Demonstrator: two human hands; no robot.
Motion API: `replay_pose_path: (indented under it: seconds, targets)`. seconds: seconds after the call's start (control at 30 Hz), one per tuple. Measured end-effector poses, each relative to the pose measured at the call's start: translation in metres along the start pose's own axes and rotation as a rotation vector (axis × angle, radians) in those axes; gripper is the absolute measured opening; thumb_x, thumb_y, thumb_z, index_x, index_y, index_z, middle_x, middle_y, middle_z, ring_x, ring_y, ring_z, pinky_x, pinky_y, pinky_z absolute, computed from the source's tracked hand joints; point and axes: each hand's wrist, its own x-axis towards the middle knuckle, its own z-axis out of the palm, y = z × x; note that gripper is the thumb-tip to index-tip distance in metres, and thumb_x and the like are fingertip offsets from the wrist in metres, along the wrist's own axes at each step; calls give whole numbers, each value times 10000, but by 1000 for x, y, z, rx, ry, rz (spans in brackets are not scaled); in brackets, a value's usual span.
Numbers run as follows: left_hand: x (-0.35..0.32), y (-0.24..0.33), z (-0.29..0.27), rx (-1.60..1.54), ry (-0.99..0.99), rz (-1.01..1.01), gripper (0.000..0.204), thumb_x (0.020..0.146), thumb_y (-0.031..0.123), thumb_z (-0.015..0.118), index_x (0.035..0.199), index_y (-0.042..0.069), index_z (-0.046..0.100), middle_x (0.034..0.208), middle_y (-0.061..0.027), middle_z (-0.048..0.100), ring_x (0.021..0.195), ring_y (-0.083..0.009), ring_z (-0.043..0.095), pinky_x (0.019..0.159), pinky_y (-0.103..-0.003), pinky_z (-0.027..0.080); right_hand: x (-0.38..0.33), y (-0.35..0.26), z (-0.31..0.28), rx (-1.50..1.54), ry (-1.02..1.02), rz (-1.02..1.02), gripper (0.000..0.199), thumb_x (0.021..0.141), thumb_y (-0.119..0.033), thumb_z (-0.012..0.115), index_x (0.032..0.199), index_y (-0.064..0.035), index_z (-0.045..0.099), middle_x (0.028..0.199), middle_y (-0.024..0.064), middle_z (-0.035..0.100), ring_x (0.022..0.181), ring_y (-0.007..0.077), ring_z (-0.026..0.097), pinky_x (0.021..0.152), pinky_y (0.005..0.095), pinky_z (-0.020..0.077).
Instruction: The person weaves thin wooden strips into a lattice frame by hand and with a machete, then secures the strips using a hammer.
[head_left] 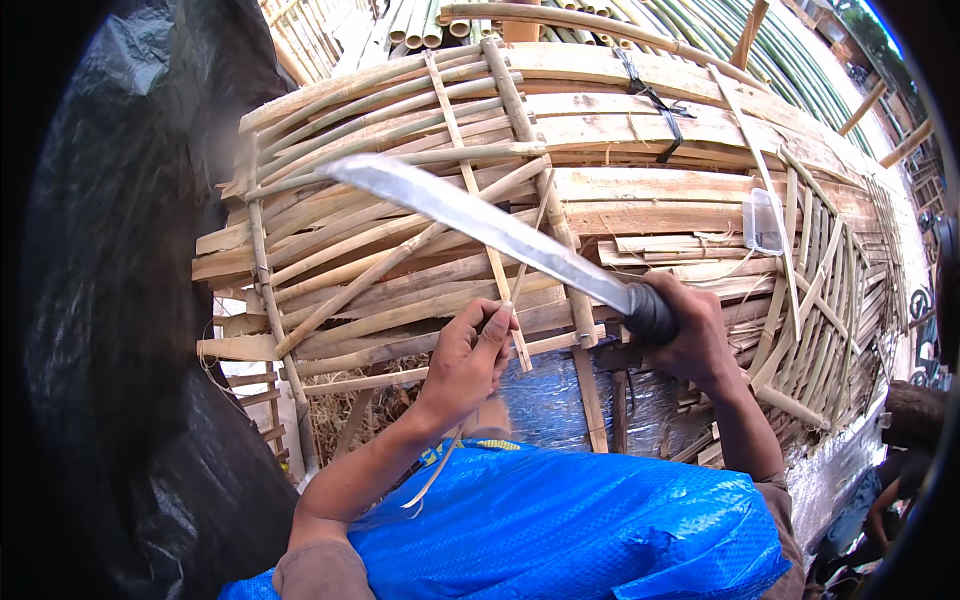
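a broad spread of split wood and bamboo [640,186] fills the view beyond a worker, flanked on the left by a dark plastic sheet [130,300], with a crinkled blue sheet [560,520] across the lap. a long knife [490,226] slants over the slats, its black handle at lower right and its pale tip pointing to the upper left. the right hand [690,330] has its fingers wrapped firmly around that handle, well apart from the left hand [465,360], whose thumb and fingers are clamped on a pale strip [497,268] near its close end. the strip's long axis runs away from the worker, leaning left, with a short stub at the right of the fingertips; the left hand is the nearer one. the blade lies crosswise to the strip and passes in front of it beyond those fingertips, though the gap between blade and strip cannot be judged. a thin sliver [543,195] slopes down to the same fingertips; whether it, too, is pinched cannot be told. below the left wrist dangles a narrow pale curl [432,483].
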Motion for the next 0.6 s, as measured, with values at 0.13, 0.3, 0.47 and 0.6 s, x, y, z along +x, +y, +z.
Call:
replay_pose_path:
  seconds: [0.13,0.3,0.47,0.6]
  targets:
    - [-4,-7,3,151,27,90,224,1066,231,487,975,38,554,692,26,487,562,-44,424,482,-224,347,1,-7,21,-159,-58,-192,521,637,-237,851,1086,-140,605,760,94,671,642,321,671,530,435,503]
    - [-10,-2,6,177,-8,169,226,1058,208,498,943,26,567,689,18,498,590,-53,432,522,-240,357,11,-5,26,-147,-22,-269,577,605,-266,868,1093,-134,590,756,75,659,620,310,659,520,420,501]
    - [-10,-5,-1,209,-113,237,187,1060,240,500,1031,62,551,740,26,487,569,-23,405,453,-175,304,18,4,6,-175,2,-151,570,610,-201,862,1115,-118,610,817,118,695,701,340,689,600,424,528]
    - [-11,-3,-2,137,-104,180,211,1056,267,511,1029,63,555,739,28,484,574,-24,410,455,-173,314,27,24,1,-37,73,15,513,654,-157,862,1099,-93,613,809,146,698,745,315,712,659,411,543]
